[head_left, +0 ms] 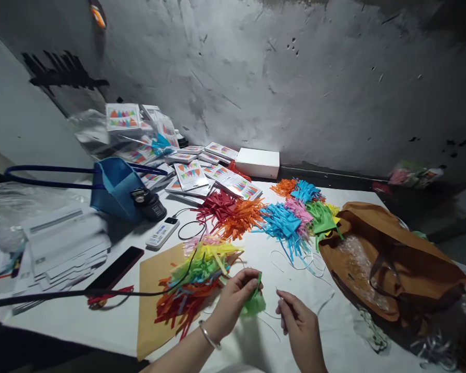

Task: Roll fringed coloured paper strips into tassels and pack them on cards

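Note:
My left hand, with a silver bangle at the wrist, pinches a green tissue-paper tassel by its top fold. To its right, my right hand has thumb and fingertips pressed together on a thin pale string, and a fine tip pokes up above them. The string passes close to the tassel; whether it goes through the fold cannot be made out. Left of my hands, strung tassels in yellow, green, blue, orange and red lie across a brown envelope.
Loose tassel piles spread behind my hands. A brown bag stands at right. Printed packets, a white box, a blue bag, a phone and a power bank occupy the table. A black cable crosses the left side.

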Demonstrator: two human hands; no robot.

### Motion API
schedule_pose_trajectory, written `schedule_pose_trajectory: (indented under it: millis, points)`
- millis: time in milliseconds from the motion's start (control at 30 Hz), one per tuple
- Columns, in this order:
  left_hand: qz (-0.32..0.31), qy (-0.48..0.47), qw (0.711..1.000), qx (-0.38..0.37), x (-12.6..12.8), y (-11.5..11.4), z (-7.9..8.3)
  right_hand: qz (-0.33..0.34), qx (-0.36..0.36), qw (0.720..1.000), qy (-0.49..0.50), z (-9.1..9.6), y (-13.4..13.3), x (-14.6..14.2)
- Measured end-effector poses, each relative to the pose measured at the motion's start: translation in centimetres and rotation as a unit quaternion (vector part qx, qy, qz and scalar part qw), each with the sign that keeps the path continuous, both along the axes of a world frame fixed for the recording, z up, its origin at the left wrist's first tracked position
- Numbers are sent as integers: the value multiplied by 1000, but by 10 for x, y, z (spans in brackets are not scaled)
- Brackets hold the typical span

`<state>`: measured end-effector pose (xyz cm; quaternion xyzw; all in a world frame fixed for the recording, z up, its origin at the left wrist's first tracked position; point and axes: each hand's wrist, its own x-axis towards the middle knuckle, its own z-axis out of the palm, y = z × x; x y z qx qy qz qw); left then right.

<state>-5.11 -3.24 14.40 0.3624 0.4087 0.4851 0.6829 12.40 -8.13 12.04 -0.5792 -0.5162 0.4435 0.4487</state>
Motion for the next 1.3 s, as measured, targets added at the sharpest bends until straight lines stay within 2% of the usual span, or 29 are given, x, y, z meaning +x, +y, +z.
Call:
schedule_pose_trajectory:
  millis: [133,233,433,700,933,1133,1200,1300]
  points:
    - [-3,-127,987,-100,10,-16,2,39,3,999,-12,39,0,-24]
    - [13,-158,979,-130,9,-21,1,38,24,998,-53,49,1,-31]
    - [21,-159,977,-138,6,-26,-1,24,12,998,-59,48,-4,-34]
    - [27,-128,985,-109,4,-28,-6,21,-11,999,-41,51,-7,-35]
    - [30,-107,988,-104,4,-29,-4,24,-30,999,-20,46,-8,-35]
    - [34,-10,999,-35,2,-30,-5,29,-23,998,-54,45,-7,-30]
    - [16,25,999,-15,-1,-30,-4,43,-52,997,-25,44,-6,-28]
    - [-21,67,997,17,-6,-29,-2,42,-129,986,95,37,-4,-28]
